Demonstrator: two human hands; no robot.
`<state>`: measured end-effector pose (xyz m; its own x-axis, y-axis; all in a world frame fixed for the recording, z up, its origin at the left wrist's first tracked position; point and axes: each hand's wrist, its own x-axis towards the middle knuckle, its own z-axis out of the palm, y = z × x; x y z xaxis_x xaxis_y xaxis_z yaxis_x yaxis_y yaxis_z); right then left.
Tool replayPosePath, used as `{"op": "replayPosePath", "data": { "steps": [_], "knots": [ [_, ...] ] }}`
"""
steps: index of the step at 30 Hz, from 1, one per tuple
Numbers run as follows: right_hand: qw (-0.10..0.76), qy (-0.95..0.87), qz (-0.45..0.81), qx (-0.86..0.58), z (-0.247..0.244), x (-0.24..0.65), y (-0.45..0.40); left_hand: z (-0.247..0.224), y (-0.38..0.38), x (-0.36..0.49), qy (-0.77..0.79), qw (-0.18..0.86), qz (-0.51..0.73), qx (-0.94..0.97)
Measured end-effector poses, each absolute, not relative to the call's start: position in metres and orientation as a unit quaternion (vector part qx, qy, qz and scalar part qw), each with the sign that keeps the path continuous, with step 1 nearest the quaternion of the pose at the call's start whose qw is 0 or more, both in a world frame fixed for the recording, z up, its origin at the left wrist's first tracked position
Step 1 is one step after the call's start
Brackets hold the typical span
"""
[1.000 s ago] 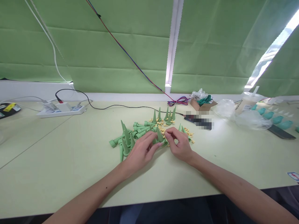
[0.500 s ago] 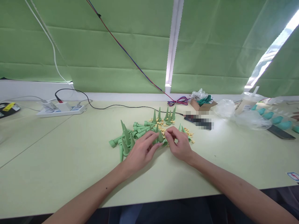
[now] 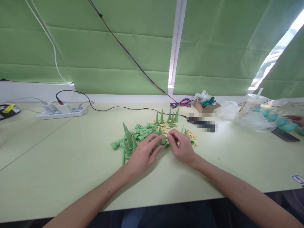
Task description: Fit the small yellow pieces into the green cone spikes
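Between thumb and fingers, my left hand [image 3: 147, 151] grips a green plastic cone [image 3: 163, 140], its tip tilted toward me. Close against it on the right, my right hand [image 3: 182, 146] is pinched; a small yellow piece [image 3: 167, 135] seems to be at its fingertips, mostly hidden. Green cones lie and stand in a pile [image 3: 128, 139] left of my hands. Several more cones [image 3: 171, 119] stand upright behind them. Small yellow pieces [image 3: 192, 134] are scattered behind and to the right of my right hand.
A phone [image 3: 201, 124], blurred, lies on a black cable beyond my right hand. Behind it stands a small cardboard box [image 3: 206, 107]. Further right are plastic bags [image 3: 229, 110], a drink cup [image 3: 249, 104], turquoise parts [image 3: 281, 122] and another person's hand [image 3: 295, 119]. A power strip [image 3: 63, 112] sits far left.
The cone in my left hand has tipped, its point now leaning toward me. My right hand has barely moved. At the far right, another person's hand has come further into view.
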<state>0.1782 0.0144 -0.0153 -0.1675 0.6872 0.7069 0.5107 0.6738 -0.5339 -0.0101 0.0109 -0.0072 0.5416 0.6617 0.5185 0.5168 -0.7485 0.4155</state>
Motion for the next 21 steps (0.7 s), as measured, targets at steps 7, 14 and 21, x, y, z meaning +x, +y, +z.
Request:
{"op": "replayPosePath", "data": {
  "steps": [7, 14, 21],
  "knots": [
    [0.512, -0.758, 0.072, -0.398, -0.0147, 0.1782, 0.0125, -0.0061, 0.0104, -0.0088, 0.336, 0.104, 0.34, 0.872],
    [0.515, -0.758, 0.059, -0.395, -0.0138, 0.1775, 0.0122, -0.0054, 0.0115, -0.011, 0.323, 0.078, 0.33, 0.884],
    [0.524, -0.751, 0.062, -0.398, -0.0132, 0.1761, 0.0111, -0.0039, 0.0081, -0.0086, 0.347, 0.08, 0.346, 0.868]
  ]
}}
